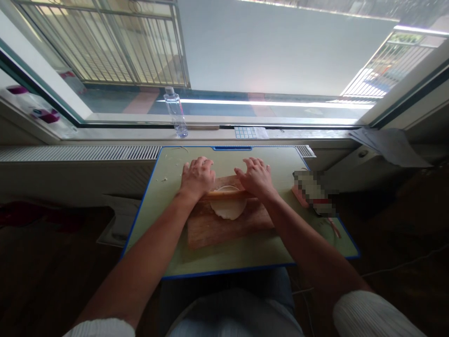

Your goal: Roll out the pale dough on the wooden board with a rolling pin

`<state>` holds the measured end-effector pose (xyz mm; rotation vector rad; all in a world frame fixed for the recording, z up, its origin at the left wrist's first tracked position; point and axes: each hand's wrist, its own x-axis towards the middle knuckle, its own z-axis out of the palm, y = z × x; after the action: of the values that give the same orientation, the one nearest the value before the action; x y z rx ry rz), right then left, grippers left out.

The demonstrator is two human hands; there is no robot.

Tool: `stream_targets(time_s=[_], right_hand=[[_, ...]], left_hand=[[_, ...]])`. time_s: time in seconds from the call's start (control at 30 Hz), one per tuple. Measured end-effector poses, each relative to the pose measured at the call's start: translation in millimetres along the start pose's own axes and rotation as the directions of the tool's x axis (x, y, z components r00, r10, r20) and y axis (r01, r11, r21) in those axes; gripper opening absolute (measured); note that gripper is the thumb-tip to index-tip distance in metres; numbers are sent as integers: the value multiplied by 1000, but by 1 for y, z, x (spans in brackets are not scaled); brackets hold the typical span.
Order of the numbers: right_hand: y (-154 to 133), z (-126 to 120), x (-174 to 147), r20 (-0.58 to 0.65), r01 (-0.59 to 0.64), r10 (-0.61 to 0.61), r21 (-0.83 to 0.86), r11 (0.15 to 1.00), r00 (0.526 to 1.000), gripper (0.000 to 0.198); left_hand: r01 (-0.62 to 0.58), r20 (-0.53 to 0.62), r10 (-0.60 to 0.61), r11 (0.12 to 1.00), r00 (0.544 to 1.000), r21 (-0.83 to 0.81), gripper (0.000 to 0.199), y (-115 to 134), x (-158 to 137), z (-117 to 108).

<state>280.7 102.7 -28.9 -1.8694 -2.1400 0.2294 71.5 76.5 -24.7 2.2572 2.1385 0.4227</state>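
Observation:
A wooden rolling pin (228, 194) lies crosswise over a thin, pale, roundish sheet of dough (228, 208). Under the dough is a brown wooden board (206, 234), set slightly askew. The heel of my left hand (198, 176) rests on the pin's left end, its fingers pointing forward and apart. At the other end, my right hand (255, 176) presses with its palm, fingers likewise stretched forward and spread. Both palms hide the pin's ends. The dough shows in front of and behind the pin, with an uneven near edge.
A small green table (154, 224) with a blue rim carries the board. White scraps (164, 179) lie at its left. A pixelated item (314, 192) sits at the right edge. On the windowsill stand a clear bottle (176, 114) and a blue-white packet (245, 133); papers (389, 142) lie right.

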Motion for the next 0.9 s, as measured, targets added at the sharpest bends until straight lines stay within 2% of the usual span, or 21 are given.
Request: stream_targets(time_s=[0.23,0.67,0.9], right_hand=[[0,1,-2,5,21,-21,-14,1000,1000,58],[-6,-13,-45,38,23,-22,-37,999,999,61],[-7,-14,-82,10,37,-36,-111,993,999,59]], left_hand=[[9,30,-9,1000,1000,-2,42,1,-5,-2],[1,52,-1,1000,999,-8,46,8,-44,-8],[30,24,-30,1000,999,4,49,13,-77,-7]])
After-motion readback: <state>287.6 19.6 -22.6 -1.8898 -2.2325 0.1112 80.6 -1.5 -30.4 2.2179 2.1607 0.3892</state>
